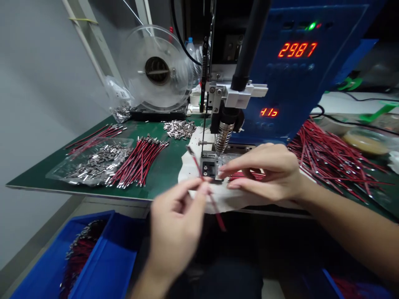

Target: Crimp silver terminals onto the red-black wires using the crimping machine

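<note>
My left hand (176, 224) is below the table's front edge, its thumb and fingers pinched on a red wire (204, 182) that slants up toward the machine, metal tip on top. My right hand (264, 170) rests on the white cloth (193, 166) at the small black fixture (208, 168) under the soldering head (222, 137). Its fingers press a red wire (246, 175) lying flat toward the fixture.
A blue machine (296, 74) shows red digits 2987. Red wire bundles lie at left (140, 160) and in a big pile at right (330, 158). Metal terminals fill a bag (93, 164) and a heap (179, 128). A clear reel (157, 70) stands behind. Blue bin (102, 257) below left.
</note>
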The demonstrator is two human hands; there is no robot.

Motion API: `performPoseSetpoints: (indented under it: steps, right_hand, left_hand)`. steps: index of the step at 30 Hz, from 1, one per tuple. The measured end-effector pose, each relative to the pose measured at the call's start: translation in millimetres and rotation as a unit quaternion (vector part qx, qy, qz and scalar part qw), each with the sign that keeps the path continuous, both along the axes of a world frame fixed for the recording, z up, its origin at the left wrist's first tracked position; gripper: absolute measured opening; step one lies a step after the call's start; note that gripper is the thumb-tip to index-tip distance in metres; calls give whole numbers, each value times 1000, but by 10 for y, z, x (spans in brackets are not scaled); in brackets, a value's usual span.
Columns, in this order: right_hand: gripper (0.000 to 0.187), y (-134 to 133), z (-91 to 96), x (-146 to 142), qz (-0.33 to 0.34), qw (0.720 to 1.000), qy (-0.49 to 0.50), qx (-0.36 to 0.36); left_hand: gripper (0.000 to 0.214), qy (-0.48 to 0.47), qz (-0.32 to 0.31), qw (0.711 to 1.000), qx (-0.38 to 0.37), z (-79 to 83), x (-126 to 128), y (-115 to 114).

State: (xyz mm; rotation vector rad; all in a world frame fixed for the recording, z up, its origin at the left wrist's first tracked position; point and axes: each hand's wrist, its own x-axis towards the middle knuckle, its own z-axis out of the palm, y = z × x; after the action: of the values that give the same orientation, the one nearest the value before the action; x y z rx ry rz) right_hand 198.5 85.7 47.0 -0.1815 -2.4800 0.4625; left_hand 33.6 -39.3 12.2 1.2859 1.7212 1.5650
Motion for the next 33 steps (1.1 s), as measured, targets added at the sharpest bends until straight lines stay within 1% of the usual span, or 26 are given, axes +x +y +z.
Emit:
performPoseSetpoints:
  steps: [1,2,3,4,6,7,8,9,11,12,13,15,17,20,21,22,24,26,28,30,33]
  right_hand:
    - [12,35,19,22,3,999,31,33]
    - [9,76,39,46,1,998,26,60]
    - [11,119,58,70,0,996,10,83]
    - [14,162,73,92,-1,995,-9,99]
    - [22,240,95,127,-22,992,-50,112]
    - [25,273,102,140,-34,991,-71,112]
    - [28,300,109,150,-47,989,-91,111]
    - [30,322,116,158,-60,986,-113,108]
    - [30,354,134,171,-81,980,-151,99]
    - [28,366,145,177,-92,977,-170,94]
    - [25,377,156,183,-101,972,-193,86]
    - [20,397,177,195,-111,961,-245,60]
    - [18,418,188,208,-107,950,-292,28]
    - [19,447,181,223,-97,940,-326,-10]
    - [20,453,173,224,-98,940,-327,-15]
    - [20,457,164,223,-100,939,-327,-17]
    - [20,455,144,215,-100,940,-326,-14]
    - [21,444,123,201,-96,939,-330,-6]
    - [22,429,107,187,-97,936,-338,-1]
    - [22,415,98,175,-104,934,-342,-2]
    - [20,404,97,164,-116,931,-346,-4]
  left_hand:
    - [21,38,42,998,-9,56,-160,-2]
    - [23,88,95,991,-18,118,-331,8]
    - [24,147,134,980,-32,182,-505,31]
    - [25,212,171,961,-47,245,-673,68]
    - [26,363,197,906,-90,351,-965,175]
    - [27,418,194,881,-108,389,-1080,238]
    - [30,460,189,857,-135,416,-1170,303]
    - [33,484,184,837,-179,435,-1237,365]
    - [37,502,179,806,-257,456,-1308,463]
    - [38,504,177,797,-282,464,-1322,492]
    - [41,505,175,794,-291,474,-1331,506]
    - [45,498,181,797,-291,499,-1359,497]
    - [48,487,213,793,-299,517,-1448,459]
    - [48,486,277,758,-334,487,-1726,412]
    - [49,485,282,752,-346,461,-1842,407]
    - [49,477,274,757,-353,431,-1954,409]
    - [48,448,238,780,-365,379,-2137,424]
    - [43,416,209,802,-375,358,-2220,437]
    - [35,397,184,817,-374,369,-2199,434]
    - [24,388,165,831,-364,395,-2113,413]
    - [14,374,167,843,-349,431,-1981,367]
